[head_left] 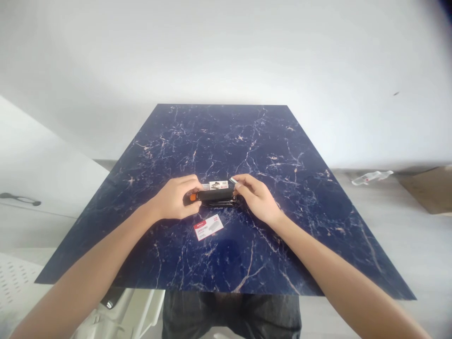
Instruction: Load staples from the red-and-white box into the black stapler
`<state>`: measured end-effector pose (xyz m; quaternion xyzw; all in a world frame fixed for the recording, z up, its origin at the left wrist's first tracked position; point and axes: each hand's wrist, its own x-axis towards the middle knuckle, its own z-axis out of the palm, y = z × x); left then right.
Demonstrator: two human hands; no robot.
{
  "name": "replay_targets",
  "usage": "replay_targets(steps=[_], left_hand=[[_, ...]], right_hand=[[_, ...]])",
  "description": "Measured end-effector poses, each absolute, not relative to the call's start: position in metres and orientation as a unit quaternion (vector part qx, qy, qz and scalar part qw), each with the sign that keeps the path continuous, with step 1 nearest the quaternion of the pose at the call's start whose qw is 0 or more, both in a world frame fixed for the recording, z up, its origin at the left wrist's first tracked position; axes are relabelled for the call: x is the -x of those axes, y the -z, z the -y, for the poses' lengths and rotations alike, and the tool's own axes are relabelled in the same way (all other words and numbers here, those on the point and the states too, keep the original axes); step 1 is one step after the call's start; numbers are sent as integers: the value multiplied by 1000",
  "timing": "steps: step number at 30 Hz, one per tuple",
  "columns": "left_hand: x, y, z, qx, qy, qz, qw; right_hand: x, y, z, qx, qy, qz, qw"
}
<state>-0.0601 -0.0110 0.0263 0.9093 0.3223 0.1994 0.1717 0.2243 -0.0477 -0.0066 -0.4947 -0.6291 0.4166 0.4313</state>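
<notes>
A black stapler (215, 195) with an orange end lies sideways near the middle of the table, its metal lower part showing along the near side. My left hand (178, 197) is closed around the orange end. At the stapler's other end, my right hand (257, 194) pinches a small silvery strip of staples (233, 180) between thumb and fingers. Just behind the stapler sits a small white box (219, 185) with a dark picture on it, partly hidden. Nearer to me lies a flat red-and-white staple box (208, 227), a little tilted.
The dark blue marbled table (226, 141) stands against a pale wall. On the floor to the right are a clear plastic bottle (372, 177) and a brown cardboard box (429, 190). A white piece of furniture (137, 308) is below the table's front left edge.
</notes>
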Motion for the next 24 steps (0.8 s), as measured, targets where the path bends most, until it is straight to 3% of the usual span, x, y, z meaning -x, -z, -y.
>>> replay_targets(steps=[15,24], left_hand=[[60,-28,11,-912,-198,-312,177],[59,-29,11,-911,-196,-315,179]], right_hand=[[-248,-8,39,441,-421,690,391],[-254,-27,44,400,-219,837,303]])
